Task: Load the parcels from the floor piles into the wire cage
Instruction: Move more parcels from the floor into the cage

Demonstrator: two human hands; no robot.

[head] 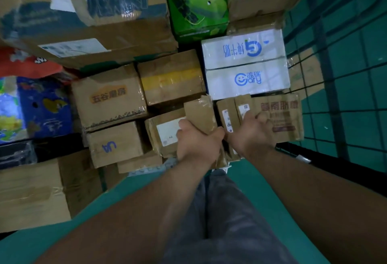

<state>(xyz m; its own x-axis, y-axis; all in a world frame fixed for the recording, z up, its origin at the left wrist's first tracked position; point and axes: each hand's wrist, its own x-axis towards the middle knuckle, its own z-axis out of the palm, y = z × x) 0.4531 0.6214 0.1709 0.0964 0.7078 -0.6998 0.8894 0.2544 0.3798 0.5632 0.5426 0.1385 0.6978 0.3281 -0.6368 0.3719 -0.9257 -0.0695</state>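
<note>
Down on green floor [129,190], facing brown cartons stacked tight, from the blue printed box [44,106] at far left across to the wire cage [321,54] on the right. Centre now: left hand [196,140] clenched round a small taped parcel [200,112] at the stack's front, right hand [254,131] just beside it grasping the red-printed carton [280,115] by the mesh. Fingertips buried behind cardboard, labels too blurred to read, top boxes cut off.

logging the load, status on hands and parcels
Left hand grips taped parcel. Right hand grips labelled parcel. Stacked boxes close ahead.
</note>
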